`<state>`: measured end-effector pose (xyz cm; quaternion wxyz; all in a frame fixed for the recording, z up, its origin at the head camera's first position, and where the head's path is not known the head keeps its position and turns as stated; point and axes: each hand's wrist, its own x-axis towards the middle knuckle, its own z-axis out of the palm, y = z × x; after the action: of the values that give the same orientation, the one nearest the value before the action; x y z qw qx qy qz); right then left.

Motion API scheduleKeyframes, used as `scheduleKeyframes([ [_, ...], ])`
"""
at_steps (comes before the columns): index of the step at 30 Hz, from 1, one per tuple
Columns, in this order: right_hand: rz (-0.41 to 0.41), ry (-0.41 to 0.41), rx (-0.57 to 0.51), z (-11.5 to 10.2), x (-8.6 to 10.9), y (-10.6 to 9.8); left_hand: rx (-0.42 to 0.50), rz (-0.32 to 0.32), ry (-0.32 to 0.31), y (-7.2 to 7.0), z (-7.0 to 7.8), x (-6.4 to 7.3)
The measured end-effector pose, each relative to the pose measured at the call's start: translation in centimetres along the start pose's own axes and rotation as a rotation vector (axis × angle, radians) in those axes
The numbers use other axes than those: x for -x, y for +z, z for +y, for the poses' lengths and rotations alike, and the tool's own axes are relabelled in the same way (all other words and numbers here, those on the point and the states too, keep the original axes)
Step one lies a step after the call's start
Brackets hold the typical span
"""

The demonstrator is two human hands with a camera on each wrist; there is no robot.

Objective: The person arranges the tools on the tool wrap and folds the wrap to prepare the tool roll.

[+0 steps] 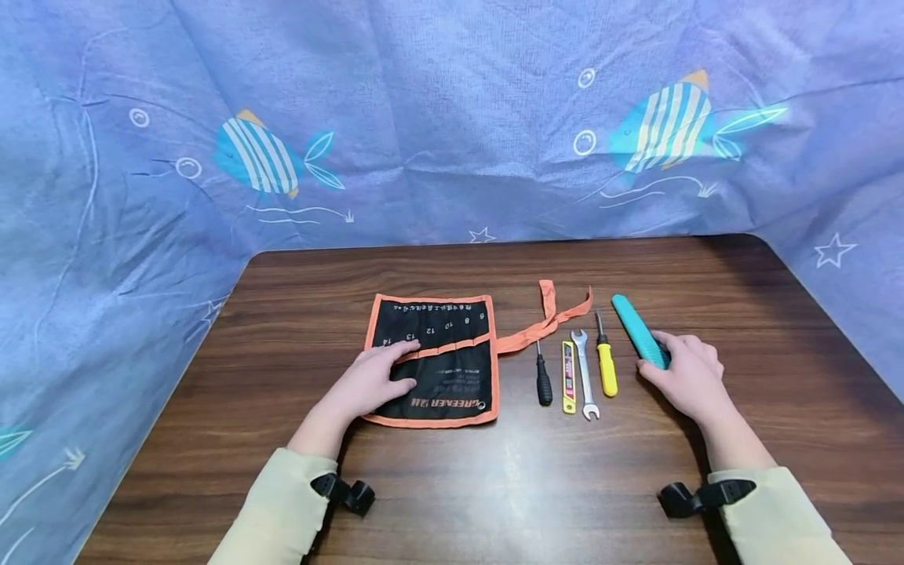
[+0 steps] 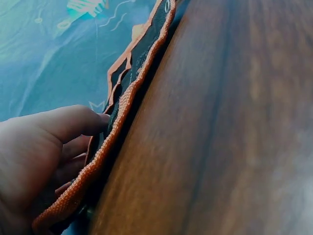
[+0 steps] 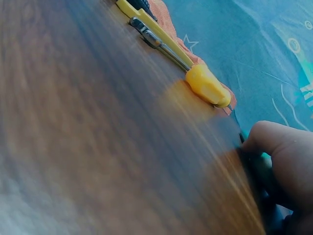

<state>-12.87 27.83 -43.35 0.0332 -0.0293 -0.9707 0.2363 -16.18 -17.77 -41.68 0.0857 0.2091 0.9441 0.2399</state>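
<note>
A black tool pouch (image 1: pixel 438 384) with orange edging and numbered pockets lies flat, left of centre. My left hand (image 1: pixel 370 377) rests on its left side, fingers spread and relaxed; in the left wrist view the thumb (image 2: pixel 83 120) touches the black cloth. My right hand (image 1: pixel 685 373) grips the near end of a long teal tool (image 1: pixel 638 326) with a textured handle, thumb on one side and fingers on the other. The hand hides that end, so its exact kind is unclear. In the right wrist view the right hand (image 3: pixel 293 161) is partly cut off.
Between the hands lie a black-handled screwdriver (image 1: pixel 543 380), a flat yellow tool (image 1: pixel 568 377) with a printed label, an open-ended wrench (image 1: pixel 585 373) and a yellow-handled screwdriver (image 1: pixel 606 365). Orange ties (image 1: pixel 544 329) stretch from the pouch. A blue fish-print cloth (image 1: pixel 452 118) hangs behind the wooden table (image 1: pixel 508 486).
</note>
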Motion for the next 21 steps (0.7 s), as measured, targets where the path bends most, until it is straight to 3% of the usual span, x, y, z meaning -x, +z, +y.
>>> scheduleKeyframes([
  [4,0.000,0.009,-0.007,-0.07,-0.03,0.18,0.020,0.021,-0.017,-0.04,0.01,0.37],
  [10,0.024,0.014,-0.020,0.11,0.02,0.15,0.033,0.101,0.059,-0.12,0.07,0.75],
  [21,0.029,-0.009,-0.034,0.21,0.21,-0.06,-0.043,0.056,0.027,0.12,0.20,0.86],
])
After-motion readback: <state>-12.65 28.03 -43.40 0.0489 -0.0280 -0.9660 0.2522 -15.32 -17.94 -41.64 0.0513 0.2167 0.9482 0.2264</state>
